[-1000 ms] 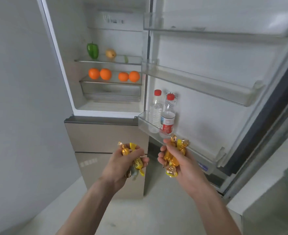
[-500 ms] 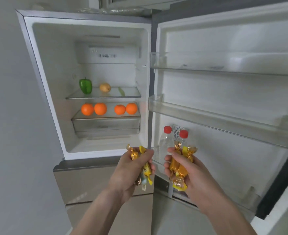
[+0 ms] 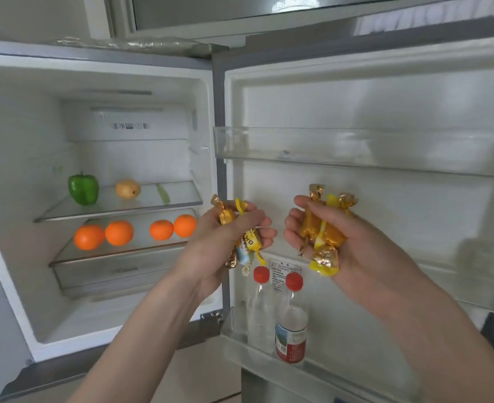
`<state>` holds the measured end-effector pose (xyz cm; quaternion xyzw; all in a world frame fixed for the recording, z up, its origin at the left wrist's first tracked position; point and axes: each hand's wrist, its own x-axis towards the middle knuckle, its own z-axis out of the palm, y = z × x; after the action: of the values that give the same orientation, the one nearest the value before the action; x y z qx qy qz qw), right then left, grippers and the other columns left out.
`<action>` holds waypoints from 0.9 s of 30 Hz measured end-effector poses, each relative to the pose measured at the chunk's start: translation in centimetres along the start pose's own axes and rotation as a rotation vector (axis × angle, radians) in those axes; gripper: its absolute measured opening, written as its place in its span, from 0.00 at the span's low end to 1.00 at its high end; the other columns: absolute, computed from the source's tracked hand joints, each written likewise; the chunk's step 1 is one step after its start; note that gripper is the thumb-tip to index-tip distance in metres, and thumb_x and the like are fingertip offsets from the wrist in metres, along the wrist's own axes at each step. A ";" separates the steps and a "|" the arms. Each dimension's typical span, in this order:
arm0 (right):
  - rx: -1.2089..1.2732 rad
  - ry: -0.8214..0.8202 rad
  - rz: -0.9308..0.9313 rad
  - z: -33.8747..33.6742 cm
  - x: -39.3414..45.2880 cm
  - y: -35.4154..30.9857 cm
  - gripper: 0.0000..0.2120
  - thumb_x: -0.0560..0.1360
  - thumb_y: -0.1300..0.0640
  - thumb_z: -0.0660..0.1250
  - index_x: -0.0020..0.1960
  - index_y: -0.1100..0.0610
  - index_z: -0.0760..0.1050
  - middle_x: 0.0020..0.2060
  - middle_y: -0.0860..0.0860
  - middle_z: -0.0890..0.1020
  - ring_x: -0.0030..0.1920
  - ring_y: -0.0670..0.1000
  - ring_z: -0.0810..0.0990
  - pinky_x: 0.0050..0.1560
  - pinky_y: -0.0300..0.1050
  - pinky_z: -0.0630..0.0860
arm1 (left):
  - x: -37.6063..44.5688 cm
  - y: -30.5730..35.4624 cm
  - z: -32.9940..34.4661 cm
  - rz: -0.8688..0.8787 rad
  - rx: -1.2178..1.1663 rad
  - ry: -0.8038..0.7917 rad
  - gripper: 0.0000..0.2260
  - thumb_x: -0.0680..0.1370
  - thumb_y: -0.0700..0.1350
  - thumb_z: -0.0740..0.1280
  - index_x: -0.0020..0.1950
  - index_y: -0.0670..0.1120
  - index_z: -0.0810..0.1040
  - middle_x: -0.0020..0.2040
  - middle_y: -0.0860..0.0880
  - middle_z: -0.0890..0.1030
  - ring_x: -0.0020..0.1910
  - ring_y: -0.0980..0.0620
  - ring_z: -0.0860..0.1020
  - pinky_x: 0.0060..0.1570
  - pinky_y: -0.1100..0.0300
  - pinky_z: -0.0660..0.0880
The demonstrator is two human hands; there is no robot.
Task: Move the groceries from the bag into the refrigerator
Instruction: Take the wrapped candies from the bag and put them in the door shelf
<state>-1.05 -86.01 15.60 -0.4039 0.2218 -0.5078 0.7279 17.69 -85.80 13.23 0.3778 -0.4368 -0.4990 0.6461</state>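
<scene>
Left hand (image 3: 225,242) grips wrapped candies (image 3: 241,237), right hand (image 3: 341,245) clutches more sweets (image 3: 322,231). Open fridge (image 3: 141,82) at 12 o'clock.

Curled fingers of the left hand (image 3: 211,251) hide most of its gold-and-yellow wrapped sweets (image 3: 244,237), whose print is unreadable, while right of them the open white refrigerator door (image 3: 385,106) is cut off by the frame edge.
</scene>
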 end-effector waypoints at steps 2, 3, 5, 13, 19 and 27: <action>0.004 0.032 0.000 0.1 0.7 -1.2 0.15 0.66 0.60 0.73 0.50 0.65 0.81 0.42 0.58 0.85 0.42 0.53 0.87 0.53 0.47 0.84 | 1.4 0.6 0.5 0.016 0.014 -0.025 0.16 0.79 0.35 0.71 0.64 0.30 0.75 0.45 0.38 0.85 0.41 0.43 0.86 0.47 0.52 0.85; -0.002 0.056 0.005 0.1 1.1 -1.7 0.15 0.65 0.60 0.73 0.50 0.65 0.82 0.43 0.58 0.86 0.43 0.53 0.88 0.53 0.47 0.84 | 2.0 0.8 0.7 0.017 0.023 -0.041 0.17 0.79 0.36 0.71 0.65 0.30 0.75 0.46 0.38 0.85 0.41 0.43 0.86 0.48 0.51 0.85; -0.013 0.101 0.009 -0.2 1.8 -2.4 0.17 0.64 0.61 0.73 0.51 0.67 0.82 0.45 0.60 0.87 0.45 0.54 0.89 0.52 0.49 0.84 | 3.2 1.1 1.1 0.006 0.049 -0.076 0.17 0.79 0.37 0.71 0.65 0.31 0.75 0.46 0.38 0.85 0.42 0.43 0.86 0.48 0.51 0.85; -0.141 0.226 0.022 -2.0 4.2 -4.8 0.24 0.63 0.62 0.73 0.58 0.67 0.80 0.51 0.61 0.88 0.51 0.57 0.88 0.49 0.51 0.85 | 8.3 1.6 1.7 -0.031 0.401 -0.228 0.11 0.80 0.39 0.72 0.59 0.34 0.78 0.42 0.42 0.84 0.38 0.46 0.85 0.41 0.57 0.83; -0.362 0.252 0.118 -3.2 6.2 -4.5 0.08 0.80 0.61 0.67 0.56 0.63 0.80 0.51 0.62 0.88 0.55 0.60 0.86 0.59 0.51 0.80 | 10.8 2.3 3.3 -0.214 0.586 -0.532 0.09 0.78 0.45 0.75 0.50 0.39 0.83 0.42 0.43 0.84 0.39 0.47 0.85 0.39 0.59 0.82; -0.854 0.263 0.069 -2.8 6.0 -4.9 0.08 0.81 0.60 0.68 0.56 0.65 0.76 0.47 0.64 0.85 0.40 0.55 0.89 0.32 0.41 0.81 | 12.7 2.0 3.2 -0.259 0.695 -0.536 0.10 0.79 0.43 0.74 0.53 0.38 0.77 0.40 0.42 0.79 0.34 0.45 0.85 0.41 0.52 0.86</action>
<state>-3.54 -93.31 18.43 -0.5926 0.5157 -0.3930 0.4780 16.86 -97.94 18.49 0.4813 -0.6791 -0.4796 0.2776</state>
